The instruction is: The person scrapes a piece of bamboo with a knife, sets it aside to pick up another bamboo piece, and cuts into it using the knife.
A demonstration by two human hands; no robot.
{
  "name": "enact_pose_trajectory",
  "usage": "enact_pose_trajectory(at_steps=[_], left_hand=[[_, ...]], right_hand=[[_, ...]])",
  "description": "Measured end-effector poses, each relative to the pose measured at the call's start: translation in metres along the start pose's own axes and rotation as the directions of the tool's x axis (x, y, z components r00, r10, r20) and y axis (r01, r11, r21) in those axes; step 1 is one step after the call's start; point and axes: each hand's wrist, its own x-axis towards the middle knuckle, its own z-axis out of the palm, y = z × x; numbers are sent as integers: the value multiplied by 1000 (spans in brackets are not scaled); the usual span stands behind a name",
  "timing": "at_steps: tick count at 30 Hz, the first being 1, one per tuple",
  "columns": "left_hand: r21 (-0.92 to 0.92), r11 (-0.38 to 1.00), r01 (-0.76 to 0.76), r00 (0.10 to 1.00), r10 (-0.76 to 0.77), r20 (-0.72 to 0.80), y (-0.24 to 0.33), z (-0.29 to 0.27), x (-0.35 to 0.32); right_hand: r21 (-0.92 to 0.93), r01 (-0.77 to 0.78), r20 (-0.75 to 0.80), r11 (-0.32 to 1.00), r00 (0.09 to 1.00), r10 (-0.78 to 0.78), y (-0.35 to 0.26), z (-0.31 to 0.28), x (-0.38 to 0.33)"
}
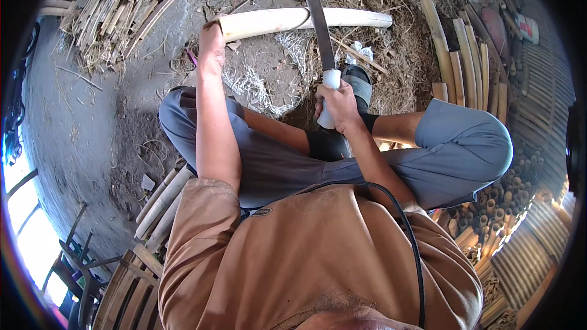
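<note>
Gripping fingers: from my distant seat I see the right hand [339, 105] clenched around the white handle [331, 78] of a long knife.
Blade: the dark blade [321, 30] rises away from the right fingers and crosses over a pole; I cannot tell whether they touch.
Left fingers: the left hand [211, 49] grasps the pole's left end, its fingertips partly hidden from me.
Pole: the pale, slightly bowed pole [263, 23] runs rightward from the left fingers, passing beyond the right ones.
Ground: white shreds [247, 82] lie between the two hands; a dark sandal [362, 91] sits just right of the right fingers.
Bamboo: a heap of split strips [131, 0] lies beyond and left of the left fingers; thicker lengths [468, 55] lie well right of the right ones.
</note>
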Motion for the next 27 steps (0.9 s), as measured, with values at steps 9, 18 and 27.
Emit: enact_pose_trajectory(at_steps=[9,18,27], left_hand=[[1,1000,-3,1000,3,-26,-8,0,9],[-90,996,3,998,-8,-60,-7,-8,9],[11,1000,-3,998,3,-61,-9,-3,10]], right_hand=[[62,-57,18,996,998,56,-5,-4,1],[101,-93,62,991,994,87,-2,2,-1],[139,-93,-133,986,985,112,-15,-13,9]])
